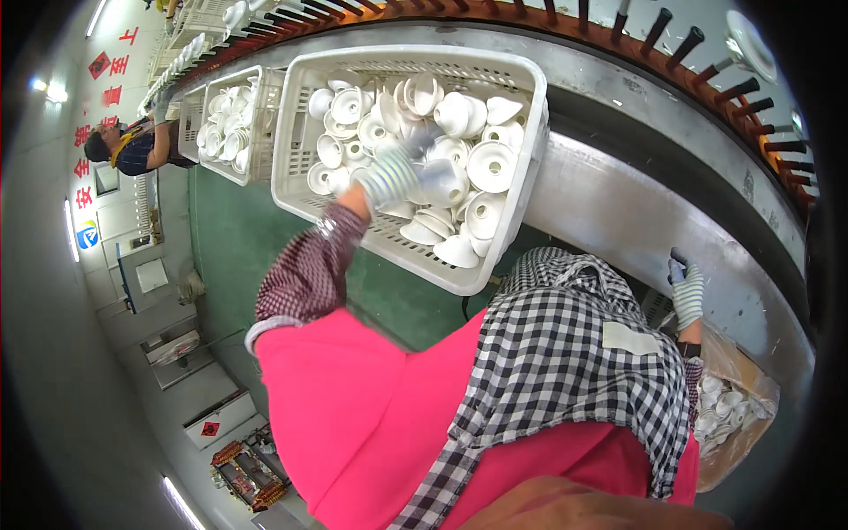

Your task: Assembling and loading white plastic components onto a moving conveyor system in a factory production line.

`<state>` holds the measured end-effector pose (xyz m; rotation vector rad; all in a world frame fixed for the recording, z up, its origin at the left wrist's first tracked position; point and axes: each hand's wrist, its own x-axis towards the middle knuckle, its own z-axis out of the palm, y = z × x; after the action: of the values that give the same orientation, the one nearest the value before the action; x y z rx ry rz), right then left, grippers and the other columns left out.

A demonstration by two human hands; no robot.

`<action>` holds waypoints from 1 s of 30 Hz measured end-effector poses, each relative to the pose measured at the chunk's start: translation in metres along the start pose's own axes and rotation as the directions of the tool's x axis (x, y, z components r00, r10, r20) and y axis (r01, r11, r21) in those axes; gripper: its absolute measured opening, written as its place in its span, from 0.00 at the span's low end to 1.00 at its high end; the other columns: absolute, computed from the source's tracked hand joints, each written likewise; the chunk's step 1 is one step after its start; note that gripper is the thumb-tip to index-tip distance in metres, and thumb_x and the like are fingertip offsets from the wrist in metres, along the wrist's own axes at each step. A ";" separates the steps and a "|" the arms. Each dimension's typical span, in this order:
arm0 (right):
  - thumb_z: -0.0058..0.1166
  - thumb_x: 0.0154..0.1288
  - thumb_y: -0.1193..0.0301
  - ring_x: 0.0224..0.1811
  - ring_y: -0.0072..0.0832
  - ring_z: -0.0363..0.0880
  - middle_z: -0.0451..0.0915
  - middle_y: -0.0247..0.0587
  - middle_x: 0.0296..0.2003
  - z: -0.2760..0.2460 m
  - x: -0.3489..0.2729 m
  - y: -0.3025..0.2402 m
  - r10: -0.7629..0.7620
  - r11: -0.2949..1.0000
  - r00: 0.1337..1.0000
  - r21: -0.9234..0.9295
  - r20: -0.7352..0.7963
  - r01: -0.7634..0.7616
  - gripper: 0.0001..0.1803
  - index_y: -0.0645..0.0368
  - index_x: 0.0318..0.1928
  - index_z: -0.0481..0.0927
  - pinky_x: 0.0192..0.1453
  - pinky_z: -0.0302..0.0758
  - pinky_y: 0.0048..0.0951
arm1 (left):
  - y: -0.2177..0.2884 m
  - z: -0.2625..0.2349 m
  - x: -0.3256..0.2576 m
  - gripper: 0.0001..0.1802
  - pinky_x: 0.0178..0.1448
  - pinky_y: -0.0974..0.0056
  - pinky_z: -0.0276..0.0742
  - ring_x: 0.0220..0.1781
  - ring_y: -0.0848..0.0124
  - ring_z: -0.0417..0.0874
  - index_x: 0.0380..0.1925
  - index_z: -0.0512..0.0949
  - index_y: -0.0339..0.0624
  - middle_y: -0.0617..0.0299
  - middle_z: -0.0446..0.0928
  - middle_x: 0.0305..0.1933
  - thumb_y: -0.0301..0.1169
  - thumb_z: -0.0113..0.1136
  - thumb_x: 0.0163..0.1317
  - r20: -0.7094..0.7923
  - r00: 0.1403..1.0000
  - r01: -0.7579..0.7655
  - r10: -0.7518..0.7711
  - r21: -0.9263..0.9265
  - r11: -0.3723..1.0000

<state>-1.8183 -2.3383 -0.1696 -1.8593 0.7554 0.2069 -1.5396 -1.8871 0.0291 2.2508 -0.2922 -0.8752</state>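
My left hand [389,174], in a striped glove, reaches into a big white plastic basket [300,150] heaped with white ceramic cups and bowls. It is closed around one white cup [444,182] at the top of the heap. My right hand [686,291], also gloved, hangs low on the right against the grey metal ledge [609,203] and holds nothing. A pink top and a black-and-white checked apron [565,362] fill the lower middle of the view.
A second white basket [256,150] of ceramic pieces stands further left. A curved orange conveyor with dark pegs [658,31] runs along the top. A cardboard box [751,389] of white pieces sits below my right hand. Another person [132,146] works at far left.
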 end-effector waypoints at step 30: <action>0.59 0.56 0.56 0.40 0.45 0.79 0.79 0.45 0.39 -0.006 -0.002 -0.212 -0.922 0.372 0.381 -0.125 0.065 0.920 0.21 0.53 0.47 0.77 0.42 0.76 0.40 | 0.164 0.130 0.048 0.11 0.47 0.67 0.73 0.44 0.71 0.78 0.38 0.78 0.39 0.59 0.77 0.42 0.29 0.64 0.56 0.079 0.529 -0.847 0.845 0.110 0.520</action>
<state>-1.6963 -2.2942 -0.0014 -2.1437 -0.4315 -0.5193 -1.5834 -2.0965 0.0475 1.8226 -1.3730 -0.3146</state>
